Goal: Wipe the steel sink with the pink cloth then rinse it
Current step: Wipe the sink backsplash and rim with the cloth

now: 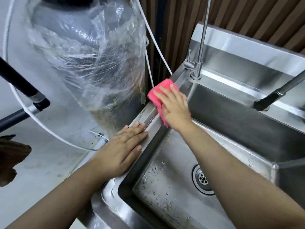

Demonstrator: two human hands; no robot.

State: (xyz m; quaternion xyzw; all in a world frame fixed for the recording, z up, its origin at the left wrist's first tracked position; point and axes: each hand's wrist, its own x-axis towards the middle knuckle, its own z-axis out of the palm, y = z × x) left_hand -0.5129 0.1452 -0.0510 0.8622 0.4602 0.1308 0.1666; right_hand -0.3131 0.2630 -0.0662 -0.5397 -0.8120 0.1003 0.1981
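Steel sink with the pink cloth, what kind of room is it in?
Probably a kitchen or utility washing area: a deep stainless steel sink with a round drain, a thin steel tap, and a plastic-wrapped grey tank beside it.

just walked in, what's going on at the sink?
A person is wiping the steel sink. The right hand presses the pink cloth flat on the left rim near the back corner, beside the small tap. The left hand rests flat on the same rim, closer in. Water droplets lie inside the sink.
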